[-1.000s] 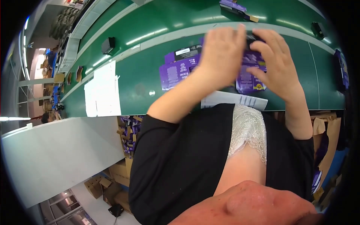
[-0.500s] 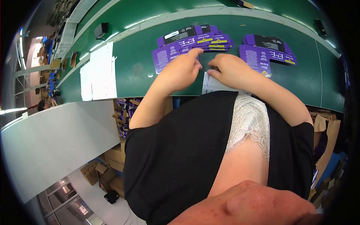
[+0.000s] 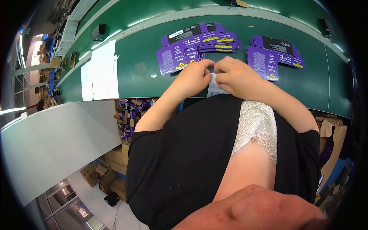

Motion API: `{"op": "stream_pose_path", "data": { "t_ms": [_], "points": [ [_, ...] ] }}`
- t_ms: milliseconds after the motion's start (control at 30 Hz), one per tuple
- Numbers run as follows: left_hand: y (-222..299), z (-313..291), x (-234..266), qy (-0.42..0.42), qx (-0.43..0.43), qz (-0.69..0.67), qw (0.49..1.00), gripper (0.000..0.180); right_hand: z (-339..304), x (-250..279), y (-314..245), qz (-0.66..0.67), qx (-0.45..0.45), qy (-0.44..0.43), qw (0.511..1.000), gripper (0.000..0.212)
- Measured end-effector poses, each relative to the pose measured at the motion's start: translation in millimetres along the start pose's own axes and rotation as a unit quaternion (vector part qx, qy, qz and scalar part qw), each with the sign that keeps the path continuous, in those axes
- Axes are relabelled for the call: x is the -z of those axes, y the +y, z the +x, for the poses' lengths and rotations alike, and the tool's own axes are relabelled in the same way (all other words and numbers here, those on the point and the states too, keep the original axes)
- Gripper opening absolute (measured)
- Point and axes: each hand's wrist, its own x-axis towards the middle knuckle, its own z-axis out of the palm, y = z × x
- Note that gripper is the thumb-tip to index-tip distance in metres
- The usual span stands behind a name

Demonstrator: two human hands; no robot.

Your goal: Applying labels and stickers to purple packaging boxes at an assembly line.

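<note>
My left hand (image 3: 194,78) and my right hand (image 3: 237,74) meet over the front part of the green table, fingertips almost touching. Both have curled, pinching fingers; whatever lies between them is too small or hidden to make out. Right under them is a white sheet (image 3: 214,89), partly covered by my right fingers, its lower end near the table edge. Beyond my left hand lies a fanned pile of flat purple cartons (image 3: 171,57) with black panels and yellow marks. A second pile of the same cartons (image 3: 261,63) rests to the right of my right hand.
White papers (image 3: 100,73) lie on the green table (image 3: 134,82) at the left. A small black box (image 3: 99,32) stands behind them, and a dark object (image 3: 325,27) sits far right. Below the table edge is a heap of purple and brown cartons (image 3: 132,115); cardboard boxes (image 3: 115,163) stand lower.
My left index finger, earlier stretched out over the left carton pile, has drawn back and curled in toward my right hand. My right fingers have closed further above the white sheet.
</note>
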Motion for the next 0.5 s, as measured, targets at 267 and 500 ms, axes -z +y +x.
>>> {"op": "stream_pose_path", "data": {
  "t_ms": [267, 500],
  "points": [
    [34.6, 29.5, -0.3, 0.075, -0.089, 0.133, 0.984, 0.029, -43.5, 91.2, 29.6, 0.278, -0.283, 0.204, 0.895, 0.007],
    [97.9, 114.1, -35.7, 0.178, -0.387, 0.232, 0.875, 0.029, -86.6, 130.8, 107.6, 0.203, -0.411, 0.371, 0.808, 0.030]
  ]
}}
